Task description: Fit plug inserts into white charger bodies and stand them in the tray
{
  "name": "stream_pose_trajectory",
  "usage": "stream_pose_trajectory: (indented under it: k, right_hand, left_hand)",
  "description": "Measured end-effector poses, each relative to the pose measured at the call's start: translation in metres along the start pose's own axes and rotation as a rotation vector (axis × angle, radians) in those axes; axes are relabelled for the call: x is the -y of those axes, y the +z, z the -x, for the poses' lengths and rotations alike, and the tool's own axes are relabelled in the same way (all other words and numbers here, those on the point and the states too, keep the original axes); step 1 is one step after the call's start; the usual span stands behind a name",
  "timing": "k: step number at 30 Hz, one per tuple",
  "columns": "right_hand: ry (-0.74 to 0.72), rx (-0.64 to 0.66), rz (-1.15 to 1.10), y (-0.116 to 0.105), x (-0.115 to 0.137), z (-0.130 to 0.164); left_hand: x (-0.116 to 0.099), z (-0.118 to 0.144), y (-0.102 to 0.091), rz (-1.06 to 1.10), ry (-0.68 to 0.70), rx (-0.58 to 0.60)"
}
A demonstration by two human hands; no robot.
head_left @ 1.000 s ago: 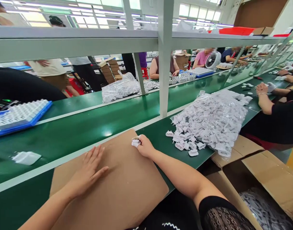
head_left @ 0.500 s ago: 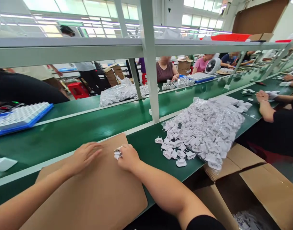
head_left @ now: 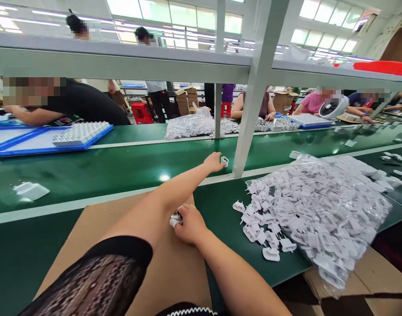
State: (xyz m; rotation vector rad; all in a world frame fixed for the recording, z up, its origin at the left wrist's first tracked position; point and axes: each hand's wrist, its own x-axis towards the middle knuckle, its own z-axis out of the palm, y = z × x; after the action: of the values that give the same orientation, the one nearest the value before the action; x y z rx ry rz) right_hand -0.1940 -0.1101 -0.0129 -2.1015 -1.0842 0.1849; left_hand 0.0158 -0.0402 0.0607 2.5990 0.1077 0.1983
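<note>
Stretched out over the green conveyor belt (head_left: pixel 135 164), my left hand (head_left: pixel 213 161) has its fingers around a small white plastic plug housing (head_left: pixel 224 161), its open end showing. My right hand (head_left: pixel 190 224) stays low over a brown cardboard sheet (head_left: pixel 168 272), closed on a white plug part (head_left: pixel 175 219) with a bit of metal showing; the fingers hide most of it. To the right of that hand, loose white plug shells (head_left: pixel 270 253) spill from a heaped clear plastic bag (head_left: pixel 319 210) of the same shells.
A slanting metal post (head_left: pixel 253 109) rises just right of my left hand, carrying a shelf (head_left: pixel 122 66) across the view. White parts (head_left: pixel 31 191) lie on the belt at left. Co-workers sit opposite, near blue trays (head_left: pixel 85 134). An open carton (head_left: pixel 362 272) stands below the table edge.
My left hand has gone from above the cardboard out to the belt and onto the white housing. The right hand keeps its part over the cardboard. The view has turned left.
</note>
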Motion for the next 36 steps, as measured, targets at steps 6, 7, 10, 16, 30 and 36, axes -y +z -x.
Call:
stream_pose_trajectory:
  k: [6,7,10,16,30,36]
  right_hand:
    - [-0.201,-0.051,-0.146,-0.003,0.005,-0.003]
    - [-0.215,-0.057,-0.165,-0.003,0.003,-0.004]
    - [-0.233,-0.037,-0.098,-0.001,-0.006,-0.013]
    - [-0.249,-0.007,0.070,0.009,-0.025,-0.022]
    - [0.111,-0.305,-0.066,0.002,0.006,-0.017]
    - [0.002,-0.299,-0.188,0.012,0.042,-0.004]
  left_hand:
    - [-0.020,-0.003,0.007,0.020,-0.204,-0.018]
    - [-0.015,-0.003,0.003,0.035,-0.198,-0.007]
    - [0.013,0.002,-0.018,0.065,-0.132,-0.003]
    - [0.097,0.093,-0.077,0.016,0.119,-0.053]
    - [0.171,0.346,-0.086,0.198,0.289,-0.099]
    - [0.181,0.353,-0.056,0.639,0.059,-0.279]
